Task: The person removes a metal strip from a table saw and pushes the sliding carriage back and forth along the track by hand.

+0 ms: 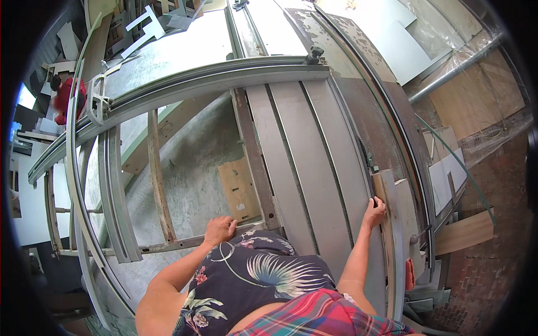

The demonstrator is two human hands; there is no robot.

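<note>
My left hand [221, 230] is closed, its fingers curled over the near rail [185, 244] of a metal outrigger frame beside my body. To the right, my right hand [375, 213] has its fingers bent together at the left edge of a long wooden board [385, 193]. Whether something small is between those fingers, I cannot make out. Between my hands runs the grooved grey sliding table [328, 162] of a panel saw. A long metal fence [213, 79] crosses its far end, with a black clamp knob [315, 55] on top.
Below the frame, a plywood piece with slots [240, 187] lies near the floor. Offcuts [147, 31] are piled at the far left, near a person in red [70, 101]. White panels [392, 50] lie at the far right. A metal pipe [454, 68] and brick floor [476, 280] are on the right.
</note>
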